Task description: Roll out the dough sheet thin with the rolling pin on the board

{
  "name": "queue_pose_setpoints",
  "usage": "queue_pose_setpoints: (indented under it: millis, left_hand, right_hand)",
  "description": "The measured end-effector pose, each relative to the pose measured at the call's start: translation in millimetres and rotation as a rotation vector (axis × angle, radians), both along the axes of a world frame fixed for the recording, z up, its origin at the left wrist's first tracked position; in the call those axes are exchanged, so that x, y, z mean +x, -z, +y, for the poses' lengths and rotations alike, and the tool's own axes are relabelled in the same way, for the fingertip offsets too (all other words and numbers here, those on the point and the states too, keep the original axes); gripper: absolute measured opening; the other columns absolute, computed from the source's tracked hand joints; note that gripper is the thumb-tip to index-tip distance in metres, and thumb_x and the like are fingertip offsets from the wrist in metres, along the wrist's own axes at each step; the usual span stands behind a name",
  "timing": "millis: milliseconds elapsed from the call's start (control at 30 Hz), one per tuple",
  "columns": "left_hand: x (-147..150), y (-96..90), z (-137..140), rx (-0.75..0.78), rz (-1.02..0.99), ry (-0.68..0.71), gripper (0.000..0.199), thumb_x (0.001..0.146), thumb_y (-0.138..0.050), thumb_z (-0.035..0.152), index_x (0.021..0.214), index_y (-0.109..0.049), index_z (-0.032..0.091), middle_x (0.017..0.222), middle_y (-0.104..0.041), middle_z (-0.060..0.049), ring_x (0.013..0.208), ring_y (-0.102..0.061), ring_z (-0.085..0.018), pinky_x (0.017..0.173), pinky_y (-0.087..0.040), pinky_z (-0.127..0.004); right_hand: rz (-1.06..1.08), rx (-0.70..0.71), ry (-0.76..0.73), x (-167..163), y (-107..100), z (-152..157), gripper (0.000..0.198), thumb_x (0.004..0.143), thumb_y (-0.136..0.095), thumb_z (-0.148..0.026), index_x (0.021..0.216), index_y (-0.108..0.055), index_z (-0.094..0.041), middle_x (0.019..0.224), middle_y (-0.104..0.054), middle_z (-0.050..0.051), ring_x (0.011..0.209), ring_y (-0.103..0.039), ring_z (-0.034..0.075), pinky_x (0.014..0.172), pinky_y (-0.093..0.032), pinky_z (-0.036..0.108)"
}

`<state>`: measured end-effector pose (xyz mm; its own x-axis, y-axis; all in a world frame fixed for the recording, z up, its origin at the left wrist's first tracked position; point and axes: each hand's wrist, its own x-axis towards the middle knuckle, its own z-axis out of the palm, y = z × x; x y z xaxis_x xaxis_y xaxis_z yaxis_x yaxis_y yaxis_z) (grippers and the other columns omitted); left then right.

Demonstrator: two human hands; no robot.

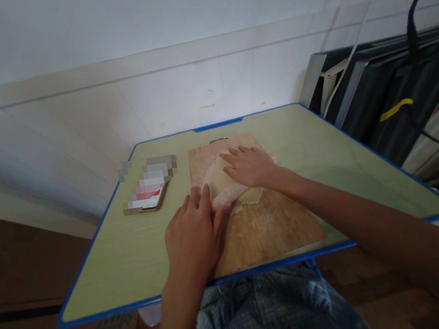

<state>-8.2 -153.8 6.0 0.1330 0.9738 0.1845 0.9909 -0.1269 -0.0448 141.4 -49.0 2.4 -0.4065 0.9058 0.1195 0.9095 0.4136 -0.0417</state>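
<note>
A pale, floury sheet of dough lies folded over on a wooden cutting board. A thin flap of it shows below the fold. My right hand rests flat on top of the dough, fingers stretched and slightly spread. At the dough's near left edge is my left hand, its thumb apart from the fingers and touching the edge. Its fingers are extended along the board's left side. What lies beneath my right palm is hidden.
The board sits on a light green folding table with a blue rim. A package, partly pixelated, lies on the left. A white wall stands behind; dark flat panels and a hanging cable are at right.
</note>
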Motion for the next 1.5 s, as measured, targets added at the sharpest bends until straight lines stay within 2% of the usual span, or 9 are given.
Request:
queue_pose_setpoints:
  millis: [133,267,367,633,733,833,1067,1300,1500]
  left_hand:
    - [8,0.7,-8,-0.015,0.007,-0.03,0.052,0.091,-0.035,0.047,0.134,-0.04,0.018,0.138,-0.045,-0.014,0.11,-0.056,-0.028,0.084,-0.049,-0.039]
    - [0,-1.1,9,-0.018,-0.022,0.0,0.046,0.094,-0.028,0.044,0.129,-0.045,0.019,0.131,-0.053,-0.011,0.109,-0.057,-0.025,0.083,-0.049,-0.037]
    - [-7,-1.6,18,-0.021,-0.038,0.016,0.044,0.095,-0.028,0.044,0.126,-0.047,0.021,0.131,-0.053,-0.009,0.112,-0.055,-0.023,0.083,-0.049,-0.036]
    - [5,2.8,-5,0.002,0.012,-0.021,0.05,0.091,-0.039,0.046,0.132,-0.043,0.018,0.137,-0.046,-0.013,0.116,-0.052,-0.027,0.088,-0.047,-0.038]
    - [2,0.2,6,-0.023,-0.023,-0.012,0.043,0.093,-0.034,0.042,0.127,-0.048,0.019,0.133,-0.051,-0.011,0.11,-0.057,-0.025,0.084,-0.05,-0.037]
    - [-4,-1.3,14,-0.022,-0.05,-0.002,0.041,0.094,-0.033,0.04,0.126,-0.048,0.02,0.132,-0.052,-0.01,0.112,-0.055,-0.024,0.086,-0.049,-0.037]
    - [3,9.3,-6,-0.003,0.009,-0.021,0.052,0.089,-0.044,0.042,0.134,-0.042,0.018,0.139,-0.044,-0.013,0.122,-0.048,-0.029,0.093,-0.046,-0.042]
    - [-5,-2.0,15,-0.047,-0.041,-0.027,0.044,0.093,-0.034,0.039,0.129,-0.048,0.018,0.133,-0.051,-0.011,0.117,-0.053,-0.025,0.092,-0.047,-0.038]
    - [-1,9.1,-5,-0.044,0.006,-0.043,0.048,0.089,-0.043,0.04,0.134,-0.044,0.021,0.138,-0.045,-0.01,0.122,-0.048,-0.028,0.096,-0.045,-0.042]
  right_hand:
    - [-0.006,0.015,0.004,7,-1,-14,0.048,0.093,-0.026,-0.033,0.135,-0.043,-0.017,0.14,-0.043,0.012,0.125,-0.041,0.029,0.1,-0.031,0.047]
    - [-0.001,-0.027,-0.004,-2,-2,2,0.048,0.091,-0.029,-0.033,0.133,-0.046,-0.016,0.137,-0.047,0.013,0.122,-0.044,0.03,0.096,-0.036,0.047]
    - [-0.002,-0.068,0.005,-8,-3,12,0.049,0.089,-0.033,-0.035,0.133,-0.045,-0.016,0.136,-0.048,0.015,0.121,-0.045,0.031,0.094,-0.038,0.049]
    - [0.027,0.024,0.015,4,0,-20,0.048,0.093,-0.026,-0.033,0.136,-0.043,-0.02,0.143,-0.04,0.01,0.128,-0.037,0.028,0.103,-0.029,0.047]
    - [0.038,-0.034,0.022,-2,-1,-10,0.049,0.092,-0.028,-0.035,0.136,-0.043,-0.018,0.142,-0.042,0.012,0.128,-0.038,0.029,0.102,-0.031,0.047]
    - [0.049,-0.078,0.016,-7,-2,0,0.051,0.091,-0.031,-0.036,0.136,-0.043,-0.016,0.14,-0.043,0.013,0.128,-0.039,0.031,0.1,-0.033,0.047]
    - [0.077,0.058,-0.008,4,3,-26,0.048,0.092,-0.026,-0.033,0.133,-0.047,-0.021,0.14,-0.045,0.01,0.127,-0.04,0.028,0.103,-0.028,0.049]
    - [0.051,-0.033,-0.006,-7,-3,-7,0.049,0.09,-0.03,-0.031,0.134,-0.047,-0.016,0.14,-0.044,0.014,0.125,-0.043,0.03,0.1,-0.034,0.047]
    - [0.076,0.067,-0.025,1,1,-28,0.046,0.091,-0.029,-0.03,0.131,-0.049,-0.02,0.139,-0.046,0.011,0.126,-0.042,0.028,0.101,-0.032,0.048]
